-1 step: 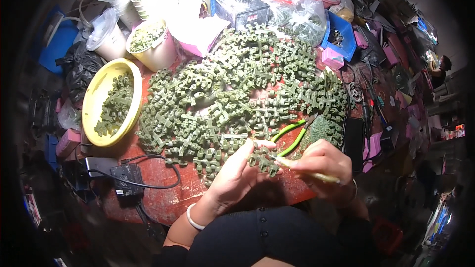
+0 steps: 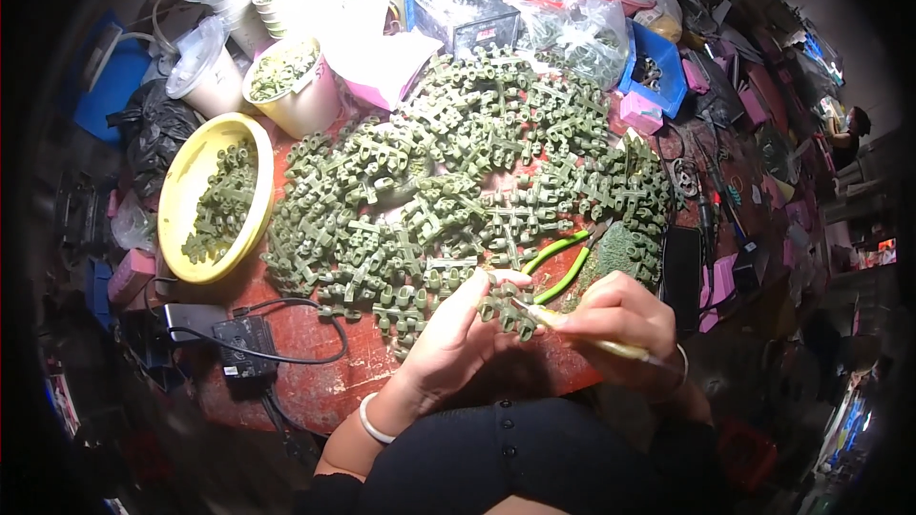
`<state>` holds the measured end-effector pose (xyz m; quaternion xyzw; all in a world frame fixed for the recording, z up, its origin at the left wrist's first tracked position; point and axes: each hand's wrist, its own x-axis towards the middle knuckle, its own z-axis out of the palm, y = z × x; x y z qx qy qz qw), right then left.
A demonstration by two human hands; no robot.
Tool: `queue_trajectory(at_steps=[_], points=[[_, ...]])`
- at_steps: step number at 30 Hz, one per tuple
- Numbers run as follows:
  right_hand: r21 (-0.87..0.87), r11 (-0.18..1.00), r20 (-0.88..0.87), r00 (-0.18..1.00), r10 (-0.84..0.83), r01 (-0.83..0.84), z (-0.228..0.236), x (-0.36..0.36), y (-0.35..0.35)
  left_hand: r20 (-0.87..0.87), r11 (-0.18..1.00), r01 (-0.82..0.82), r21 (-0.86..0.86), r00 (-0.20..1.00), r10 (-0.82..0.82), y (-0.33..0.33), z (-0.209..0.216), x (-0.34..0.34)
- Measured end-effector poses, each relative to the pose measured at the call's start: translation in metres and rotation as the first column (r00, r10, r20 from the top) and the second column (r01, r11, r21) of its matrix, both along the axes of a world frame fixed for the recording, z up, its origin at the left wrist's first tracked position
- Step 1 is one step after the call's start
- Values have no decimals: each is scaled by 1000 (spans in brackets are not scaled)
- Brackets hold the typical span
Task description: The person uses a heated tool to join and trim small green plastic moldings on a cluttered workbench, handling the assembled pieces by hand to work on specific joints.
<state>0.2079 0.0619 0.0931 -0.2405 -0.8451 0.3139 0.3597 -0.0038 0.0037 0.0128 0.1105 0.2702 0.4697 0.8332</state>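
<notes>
So, 2 hands at work over the red table: 1 small green piece between them, 1 slim yellowish tool, 1 pair of green-handled pliers and 1 black power adapter. The heap of green pieces behind is too tangled to count!

Containers, then: 1 yellow bowl sits tipped at the left, a clump of green pieces in it. Up behind, 2 pale buckets show small green bits at their tops, the front bucket and the back bucket. Far right, 1 blue bin with dark bits inside, too small to tell.

And to the hands: the left hand is half curled, pinching the small green piece at its fingertips. The right hand is closed round the tool, its tip right at that piece, which lies just left of the right hand's fingers.
</notes>
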Motion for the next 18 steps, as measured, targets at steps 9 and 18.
queue_trajectory(at_steps=[9,18], points=[[136,989,171,984,40,-63,6,-5,-5,-280,992,-29,126,958,64,1,18,5],[245,969,169,985,-26,-16,3,-6,-8,-194,997,-66,45,978,73,3,27,6]])
